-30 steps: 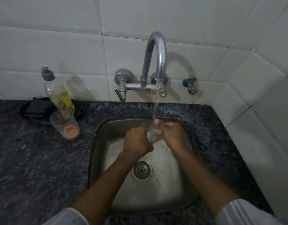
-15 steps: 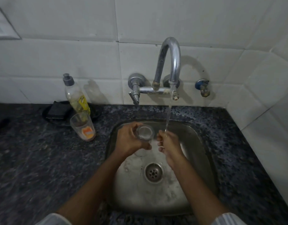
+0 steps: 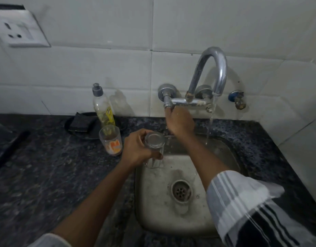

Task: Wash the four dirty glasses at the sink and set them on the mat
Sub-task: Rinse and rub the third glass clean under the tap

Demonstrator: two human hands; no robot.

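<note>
1. Reaching up now, the right hand (image 3: 179,120) has left the glass and its fingers are wrapped around the tap handle (image 3: 168,106) on the left side of the faucet (image 3: 214,68). A second ago both hands were on the glass under the stream.
2. Left hand (image 3: 137,148) has the clear glass (image 3: 154,150) all to itself, fingers and thumb curled round its side. It's upright, mouth up, over the left edge of the sink (image 3: 230,154) and out of the water.
3. Water (image 3: 209,129) still runs, a thin stream falling into the right side of the basin, well apart from the glass.
4. My read: rinse on this one is done and the tap is about to get shut off, or at least turned down.
5. Another glass with an orange print (image 3: 111,139) sits on the counter (image 3: 46,175) just left of the sink, in front of the soap bottle (image 3: 103,107). Can't tell if it's washed or waiting.
6. No mat anywhere in view, and only two glasses visible, so I can't say how many are finished. Next the held glass needs to go wherever that mat is.
</note>
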